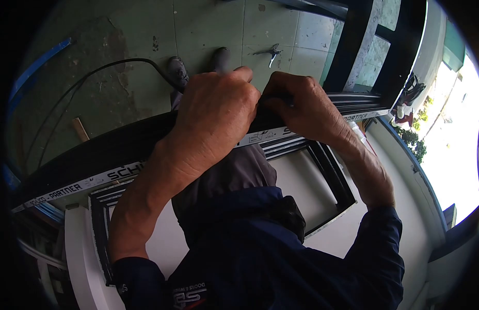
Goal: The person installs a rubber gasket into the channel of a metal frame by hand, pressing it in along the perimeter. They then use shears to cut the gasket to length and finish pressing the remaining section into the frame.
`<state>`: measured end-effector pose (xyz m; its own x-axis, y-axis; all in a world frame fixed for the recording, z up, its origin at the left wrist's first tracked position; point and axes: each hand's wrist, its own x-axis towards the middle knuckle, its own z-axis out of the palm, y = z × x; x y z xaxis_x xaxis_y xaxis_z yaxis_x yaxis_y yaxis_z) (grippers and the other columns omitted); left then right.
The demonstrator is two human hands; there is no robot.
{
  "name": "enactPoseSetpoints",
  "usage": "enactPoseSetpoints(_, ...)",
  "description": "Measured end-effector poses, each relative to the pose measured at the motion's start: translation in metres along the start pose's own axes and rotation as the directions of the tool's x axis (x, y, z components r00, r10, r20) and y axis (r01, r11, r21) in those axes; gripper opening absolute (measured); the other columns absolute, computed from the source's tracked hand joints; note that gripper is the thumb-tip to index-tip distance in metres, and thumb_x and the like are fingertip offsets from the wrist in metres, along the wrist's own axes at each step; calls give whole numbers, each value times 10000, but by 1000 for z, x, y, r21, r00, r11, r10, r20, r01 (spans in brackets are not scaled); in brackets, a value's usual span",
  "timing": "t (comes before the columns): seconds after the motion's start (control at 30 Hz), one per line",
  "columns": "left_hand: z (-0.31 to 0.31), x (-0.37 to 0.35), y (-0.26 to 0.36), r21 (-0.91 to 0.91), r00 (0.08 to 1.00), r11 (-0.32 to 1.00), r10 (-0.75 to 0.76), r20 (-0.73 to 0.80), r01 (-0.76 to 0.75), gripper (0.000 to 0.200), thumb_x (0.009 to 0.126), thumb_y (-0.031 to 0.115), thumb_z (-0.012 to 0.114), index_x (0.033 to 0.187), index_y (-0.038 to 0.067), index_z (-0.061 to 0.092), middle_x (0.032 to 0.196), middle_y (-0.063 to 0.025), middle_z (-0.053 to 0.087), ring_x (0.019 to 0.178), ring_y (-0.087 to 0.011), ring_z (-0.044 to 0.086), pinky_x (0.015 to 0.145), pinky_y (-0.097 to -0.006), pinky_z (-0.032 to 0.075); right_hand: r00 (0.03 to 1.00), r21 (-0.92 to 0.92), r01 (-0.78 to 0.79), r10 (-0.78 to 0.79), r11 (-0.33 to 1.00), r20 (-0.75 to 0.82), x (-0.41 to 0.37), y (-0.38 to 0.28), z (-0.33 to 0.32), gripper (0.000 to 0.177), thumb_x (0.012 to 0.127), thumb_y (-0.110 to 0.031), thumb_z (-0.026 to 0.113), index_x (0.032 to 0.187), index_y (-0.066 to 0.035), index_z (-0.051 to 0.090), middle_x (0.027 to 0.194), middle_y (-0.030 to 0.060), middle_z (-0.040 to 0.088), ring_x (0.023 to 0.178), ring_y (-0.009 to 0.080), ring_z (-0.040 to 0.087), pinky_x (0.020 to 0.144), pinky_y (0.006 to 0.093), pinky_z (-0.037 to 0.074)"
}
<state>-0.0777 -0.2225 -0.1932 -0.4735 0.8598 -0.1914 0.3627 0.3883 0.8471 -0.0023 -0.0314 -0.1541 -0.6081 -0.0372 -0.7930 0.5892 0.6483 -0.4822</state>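
Observation:
A long black frame profile (100, 150) with a white printed protective strip (121, 173) runs across the view in front of the body. My left hand (219, 106) is closed over its middle, fingers curled at the far edge and fingertips hidden. Close beside it on the right, my right hand (301, 103) is closed in a pinch against the dark profile. Whatever lies between the fingers of either hand is too dark or hidden to make out.
Two dark shoes (221, 59) and a small metal tool (274, 54) are on the tiled floor. A black cable (115, 63) curves at the left. Black framing (368, 49) stands upper right. Another black frame (330, 175) is below the profile, near a white surface (301, 181).

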Motion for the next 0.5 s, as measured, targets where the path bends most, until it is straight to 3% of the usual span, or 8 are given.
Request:
enactPoseSetpoints(0.07, -1, 1, 2, -4, 1000, 1000, -3, 15, 3, 106, 795, 75, 783, 772, 10, 703, 817, -102, 609, 730, -319, 671, 666, -438, 533, 999, -58, 8, -10, 998, -36, -3, -3, 1, 149, 909, -69, 709, 1020, 31, 707, 912, 134, 760, 856, 190, 737, 791, 350, 587)
enactPoseSetpoints(0.17, -4, 1, 2, 3, 999, 1000, -12, 31, 12, 91, 799, 77, 787, 801, 12, 722, 833, -102, 615, 743, -316, 674, 676, -436, 535, 999, 142, 47, -46, 989, -12, -1, 5, -1, 136, 904, -60, 706, 1001, 36, 703, 884, 139, 751, 839, 194, 733, 782, 356, 581)
enactPoseSetpoints(0.27, -5, -1, -1, 2, 999, 1000, -16, 29, 16, 84, 803, 78, 791, 839, 18, 745, 851, -100, 623, 751, -307, 677, 681, -432, 534, 998, 174, 62, -66, 983, 15, 4, 6, -1, 171, 891, -120, 699, 1016, -5, 715, 887, 167, 762, 872, 306, 761, 797, 401, 583)
enactPoseSetpoints(0.37, -8, -4, -1, 7, 1000, 1000, -21, 22, 21, 102, 803, 85, 800, 878, 25, 763, 863, -98, 629, 750, -298, 675, 677, -429, 528, 999, 59, 33, -32, 998, -17, 1, 0, 2, 179, 897, -127, 710, 1022, 2, 716, 915, 166, 769, 878, 292, 765, 808, 396, 587)
enactPoseSetpoints(0.5, -33, -21, -3, -5, 997, 997, -77, 2, 77, 180, 787, 62, 819, 958, 17, 786, 842, -99, 632, 718, -281, 665, 655, -410, 508, 995, 52, 54, -49, 997, -89, -4, -1, 7, 165, 901, -118, 708, 1012, 5, 716, 909, 169, 766, 873, 297, 763, 803, 397, 586)
